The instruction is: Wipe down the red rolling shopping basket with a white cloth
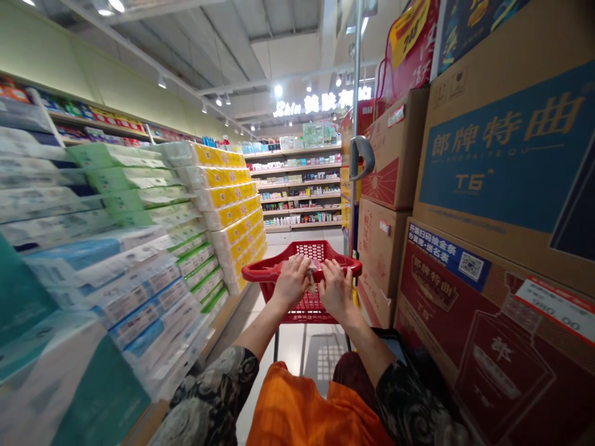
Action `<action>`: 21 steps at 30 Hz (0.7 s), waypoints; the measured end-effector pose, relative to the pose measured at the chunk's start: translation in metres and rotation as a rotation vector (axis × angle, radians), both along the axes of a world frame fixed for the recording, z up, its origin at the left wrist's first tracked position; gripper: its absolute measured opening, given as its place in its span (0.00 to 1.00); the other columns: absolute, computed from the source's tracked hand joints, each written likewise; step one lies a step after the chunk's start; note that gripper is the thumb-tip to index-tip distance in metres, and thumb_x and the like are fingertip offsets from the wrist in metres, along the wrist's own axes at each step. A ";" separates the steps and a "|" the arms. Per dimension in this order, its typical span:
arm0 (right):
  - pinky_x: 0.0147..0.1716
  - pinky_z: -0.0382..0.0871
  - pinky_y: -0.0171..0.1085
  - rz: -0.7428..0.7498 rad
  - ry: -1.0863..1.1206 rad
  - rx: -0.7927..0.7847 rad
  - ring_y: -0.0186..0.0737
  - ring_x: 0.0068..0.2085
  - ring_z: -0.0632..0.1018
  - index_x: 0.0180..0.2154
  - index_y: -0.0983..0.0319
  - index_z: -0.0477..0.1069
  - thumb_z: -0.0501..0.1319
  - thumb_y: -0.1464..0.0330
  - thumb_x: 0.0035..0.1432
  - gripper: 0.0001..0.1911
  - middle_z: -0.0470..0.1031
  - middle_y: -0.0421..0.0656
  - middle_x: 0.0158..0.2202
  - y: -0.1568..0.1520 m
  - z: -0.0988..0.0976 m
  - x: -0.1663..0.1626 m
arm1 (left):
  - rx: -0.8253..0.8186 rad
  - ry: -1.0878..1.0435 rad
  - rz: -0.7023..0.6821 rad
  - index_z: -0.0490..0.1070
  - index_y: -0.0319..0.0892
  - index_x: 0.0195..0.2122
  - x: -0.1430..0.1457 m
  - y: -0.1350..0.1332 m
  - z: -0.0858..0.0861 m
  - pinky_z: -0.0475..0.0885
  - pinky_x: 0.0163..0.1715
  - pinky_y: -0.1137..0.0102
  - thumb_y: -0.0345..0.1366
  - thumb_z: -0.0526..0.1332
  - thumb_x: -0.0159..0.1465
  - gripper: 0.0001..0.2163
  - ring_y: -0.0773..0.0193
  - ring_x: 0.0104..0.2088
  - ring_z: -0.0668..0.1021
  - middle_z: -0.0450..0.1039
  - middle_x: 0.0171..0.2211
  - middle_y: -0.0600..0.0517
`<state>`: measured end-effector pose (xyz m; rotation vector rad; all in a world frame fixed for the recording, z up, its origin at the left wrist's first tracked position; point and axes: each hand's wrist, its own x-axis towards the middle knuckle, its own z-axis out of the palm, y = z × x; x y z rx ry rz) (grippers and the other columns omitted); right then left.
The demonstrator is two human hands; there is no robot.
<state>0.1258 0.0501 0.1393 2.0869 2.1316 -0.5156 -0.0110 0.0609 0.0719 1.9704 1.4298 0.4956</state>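
Gripping the near rim of a red shopping basket (279, 270), both hands sit side by side at arm's length, centre of view. Left hand (291, 282) has fingers curled down over the rim; right hand (335, 288) is just beside it, fingers also bent on the rim. Something small and pale shows between the two hands at the rim; too small to tell what it is or which hand has it. Both grips are closed on the rim, as far as the view shows.

The basket rides on a thin metal frame over a pale tiled floor (297, 238), in the middle of a shop aisle. Left side: stacked packs of tissue rolls (139, 204), green, yellow and blue wrap, blurred near the camera. Right side: tall stacks of cardboard boxes (502, 155), brown, red and blue print, close to the right arm. Far end: shelves of small bottles (302, 192) under a lit sign. Orange cloth (302, 409) low in view, patterned dark sleeves on both arms.
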 end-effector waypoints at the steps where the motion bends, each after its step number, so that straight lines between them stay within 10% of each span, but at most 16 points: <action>1: 0.59 0.42 0.56 -0.001 0.002 -0.003 0.48 0.61 0.60 0.54 0.66 0.65 0.52 0.74 0.54 0.24 0.63 0.52 0.58 -0.001 0.000 0.000 | -0.009 0.005 0.005 0.62 0.38 0.55 -0.006 0.000 -0.003 0.59 0.60 0.56 0.31 0.50 0.61 0.20 0.56 0.59 0.63 0.62 0.57 0.42; 6: 0.60 0.42 0.55 -0.045 0.009 0.004 0.47 0.61 0.61 0.53 0.66 0.65 0.51 0.75 0.52 0.25 0.63 0.50 0.58 -0.002 0.001 0.004 | -0.066 0.067 0.141 0.63 0.35 0.52 -0.042 0.000 -0.021 0.60 0.58 0.54 0.31 0.49 0.61 0.18 0.54 0.57 0.66 0.65 0.54 0.39; 14: 0.60 0.41 0.57 0.016 0.003 0.009 0.47 0.61 0.61 0.53 0.65 0.66 0.52 0.75 0.53 0.24 0.65 0.50 0.57 -0.007 -0.004 0.009 | -0.007 -0.030 -0.014 0.62 0.39 0.55 0.007 0.000 0.006 0.60 0.59 0.55 0.31 0.52 0.61 0.20 0.55 0.60 0.62 0.63 0.58 0.42; 21: 0.57 0.57 0.49 -0.027 0.193 0.166 0.47 0.58 0.65 0.52 0.66 0.66 0.51 0.69 0.60 0.19 0.67 0.51 0.56 0.016 0.044 0.015 | -0.100 0.024 0.232 0.66 0.38 0.51 -0.067 -0.004 -0.037 0.64 0.57 0.57 0.31 0.50 0.60 0.18 0.57 0.54 0.69 0.69 0.51 0.42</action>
